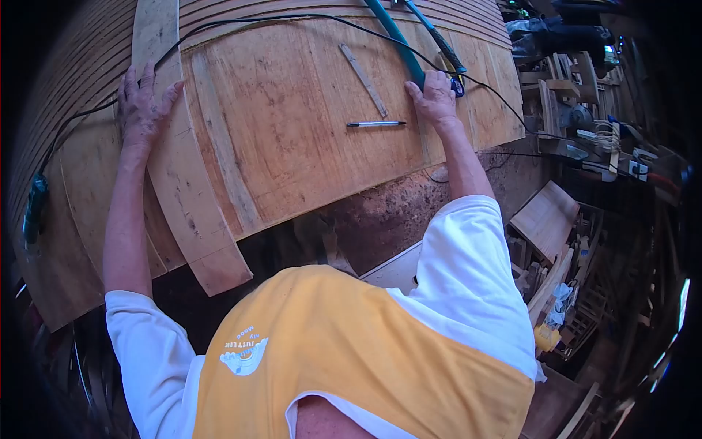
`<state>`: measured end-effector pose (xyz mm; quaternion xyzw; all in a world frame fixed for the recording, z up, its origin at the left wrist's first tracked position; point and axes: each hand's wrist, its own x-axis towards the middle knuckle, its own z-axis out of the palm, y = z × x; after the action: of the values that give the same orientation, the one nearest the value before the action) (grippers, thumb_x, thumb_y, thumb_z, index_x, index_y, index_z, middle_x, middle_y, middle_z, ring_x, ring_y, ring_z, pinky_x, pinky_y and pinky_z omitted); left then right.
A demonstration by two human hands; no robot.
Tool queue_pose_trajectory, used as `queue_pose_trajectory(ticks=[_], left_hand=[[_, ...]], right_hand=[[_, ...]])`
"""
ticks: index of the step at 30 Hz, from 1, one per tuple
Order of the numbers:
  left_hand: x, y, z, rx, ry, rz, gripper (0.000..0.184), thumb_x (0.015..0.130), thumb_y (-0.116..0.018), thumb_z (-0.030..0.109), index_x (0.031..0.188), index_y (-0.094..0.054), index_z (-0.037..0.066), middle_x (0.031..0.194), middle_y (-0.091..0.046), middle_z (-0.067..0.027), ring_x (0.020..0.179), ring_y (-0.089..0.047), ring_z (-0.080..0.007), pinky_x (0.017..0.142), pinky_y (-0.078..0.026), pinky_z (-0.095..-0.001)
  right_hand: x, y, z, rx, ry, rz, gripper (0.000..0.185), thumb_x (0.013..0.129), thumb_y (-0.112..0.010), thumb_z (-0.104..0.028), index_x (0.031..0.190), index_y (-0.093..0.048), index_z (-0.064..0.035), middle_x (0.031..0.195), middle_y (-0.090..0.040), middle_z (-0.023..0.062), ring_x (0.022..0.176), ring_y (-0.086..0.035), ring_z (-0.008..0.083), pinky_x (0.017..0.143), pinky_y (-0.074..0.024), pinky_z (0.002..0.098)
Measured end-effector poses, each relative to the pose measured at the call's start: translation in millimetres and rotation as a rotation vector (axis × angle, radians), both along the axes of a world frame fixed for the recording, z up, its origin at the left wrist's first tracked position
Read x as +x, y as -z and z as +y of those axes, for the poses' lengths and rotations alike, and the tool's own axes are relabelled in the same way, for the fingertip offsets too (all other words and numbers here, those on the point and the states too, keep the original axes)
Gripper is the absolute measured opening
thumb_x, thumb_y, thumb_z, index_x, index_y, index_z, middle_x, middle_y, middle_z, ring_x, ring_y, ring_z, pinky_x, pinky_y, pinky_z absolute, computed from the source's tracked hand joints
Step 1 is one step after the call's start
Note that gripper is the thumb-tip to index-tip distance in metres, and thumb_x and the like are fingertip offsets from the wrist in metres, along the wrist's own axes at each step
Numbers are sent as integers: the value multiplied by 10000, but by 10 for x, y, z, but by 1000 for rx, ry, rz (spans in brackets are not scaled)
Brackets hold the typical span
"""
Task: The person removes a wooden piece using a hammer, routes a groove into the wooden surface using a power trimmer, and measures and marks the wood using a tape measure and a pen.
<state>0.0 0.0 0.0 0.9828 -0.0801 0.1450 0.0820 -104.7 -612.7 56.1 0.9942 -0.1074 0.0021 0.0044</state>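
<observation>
My left hand [145,106] lies open, fingers spread, on a long wooden plank [186,183] that crosses the panelled wooden surface [285,146]. A black cable [256,18] passes by its fingers. My right hand [437,101] is closed around the near end of a teal bar [398,40], whose far end leaves the view at the top. At the outer side of this hand shows a small dark blue object [458,86], partly hidden. Beside the bar lies a tool with a blue-green handle [442,45]. Left of the right hand rest a pen [376,124] and a flat narrow strip [363,79].
A green corded power tool [34,208] sits at the far left of the surface. Thin slats [80,66] line the far left part. On the right are piled wood offcuts [547,219], a yellow container [546,337] and a power strip [638,170] with cables.
</observation>
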Motion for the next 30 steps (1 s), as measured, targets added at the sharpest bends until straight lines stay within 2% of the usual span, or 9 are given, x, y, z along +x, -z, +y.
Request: queue_pose_trajectory(ticks=[5, 9, 10, 14, 18, 21, 25, 28, 30], left_hand=[[-61, -235, -134, 61, -76, 60, 804, 955, -585, 675, 1587, -445, 200, 1636, -345, -230, 1538, -276, -408, 1229, -257, -568], [-40, -308, -142, 64, -137, 2, 440, 953, -677, 531, 1244, -669, 202, 1381, -574, -80, 1349, -480, -358, 1019, -452, -556], [-9, -261, -137, 86, -119, -121, 265, 968, -689, 442, 1051, -665, 191, 1168, -636, -21, 1177, -579, -299, 879, -486, -530], [441, -321, -86, -72, -33, -274, 266, 999, -660, 400, 959, -631, 139, 907, -666, -59, 911, -675, -304, 726, -500, -537], [896, -454, -66, -188, 3, -351, 285, 1033, -632, 382, 949, -645, 110, 872, -692, -111, 843, -676, -362, 701, -508, -488], [1018, -475, -96, -444, -68, -290, 286, 1043, -624, 373, 978, -652, 96, 895, -695, -138, 838, -667, -370, 694, -499, -486], [936, -443, -63, -729, -216, -250, 380, 1070, -591, 437, 994, -628, 66, 823, -651, -76, 744, -601, -206, 711, -508, -384], [934, -411, 14, -714, -263, -242, 418, 1068, -588, 469, 992, -622, 59, 824, -624, -44, 766, -558, -139, 717, -501, -334], [915, -382, -21, -703, -261, -308, 415, 1066, -594, 463, 990, -622, 56, 844, -634, -46, 781, -571, -138, 712, -500, -327]], right_hand=[[129, -97, 122, 157, 55, 12, 385, 907, -699, -326, 1131, -538, -58, 1061, -671, 212, 1058, -659, 425, 897, -511, 532], [38, -756, 557, 386, 120, 128, 405, 878, -707, -299, 1111, -505, -36, 1032, -674, 250, 1045, -665, 437, 887, -523, 506], [11, -798, 519, 251, 91, 112, 429, 899, -715, -358, 1117, -522, -44, 1067, -685, 237, 1078, -669, 424, 891, -528, 501], [150, -847, -62, -104, 28, 277, 506, 938, -688, -534, 1108, -593, -67, 1105, -716, 192, 1104, -686, 382, 910, -521, 516], [439, -1110, -5, -127, 171, 110, 488, 919, -716, -539, 1097, -629, -94, 1009, -746, 187, 1010, -716, 394, 850, -533, 509], [694, -958, 4, 40, 42, 149, 429, 921, -734, -464, 1057, -623, -72, 908, -722, 142, 878, -720, 293, 770, -537, 461], [636, -423, 438, 1236, -14, 399, 259, 929, -729, -311, 982, -607, -89, 798, -510, -42, 717, -470, 89, 639, -425, 304], [499, -917, 677, 1224, -74, 434, 354, 903, -714, -282, 1143, -592, -52, 889, -568, 23, 733, -540, 130, 659, -463, 303], [500, -1289, 739, 909, 111, 503, 415, 909, -690, -261, 1237, -554, -46, 883, -573, 55, 762, -579, 155, 718, -500, 347]])
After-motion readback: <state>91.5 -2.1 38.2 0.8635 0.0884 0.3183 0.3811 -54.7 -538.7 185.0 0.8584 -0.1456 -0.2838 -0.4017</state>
